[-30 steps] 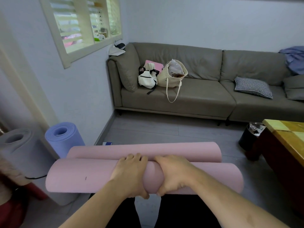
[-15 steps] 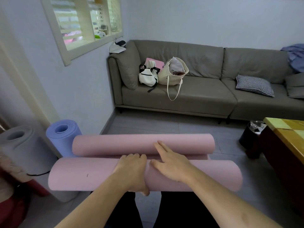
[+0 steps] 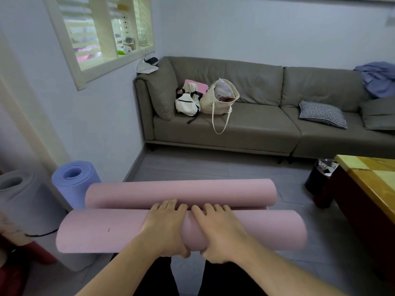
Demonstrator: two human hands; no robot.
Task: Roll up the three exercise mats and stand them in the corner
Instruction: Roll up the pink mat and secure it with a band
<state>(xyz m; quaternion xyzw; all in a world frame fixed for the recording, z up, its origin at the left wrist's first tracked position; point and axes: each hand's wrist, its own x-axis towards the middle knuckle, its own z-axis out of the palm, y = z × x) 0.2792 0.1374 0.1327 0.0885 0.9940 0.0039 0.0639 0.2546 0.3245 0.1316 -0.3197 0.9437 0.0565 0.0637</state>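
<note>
Grey sofa (image 3: 245,124) spans the upper right of the frame; cream tote bag (image 3: 220,99) and small white backpack (image 3: 187,102) on its left seat, checked cushion (image 3: 322,113) further right.

Lower left, against the wall: grey rolled mat (image 3: 23,201) and blue rolled mat (image 3: 73,180), both upright, side by side. Two of three look done.

Centre bottom: pink mat (image 3: 102,229), partly rolled, held off the floor. Long axis runs left to right across the frame. A second pink roll lies just beyond the near one; apparently the same mat's other end, join not clear.

Left hand (image 3: 165,228) and right hand (image 3: 219,230) sit side by side at mid-length, fingers curled over the top of the near roll, thumbs under. Both grip it.

Judgement: rolling not finished. The standing mats lie to the left of the hands, so the left hand is nearer the corner; the roll must turn from level to upright.
</note>
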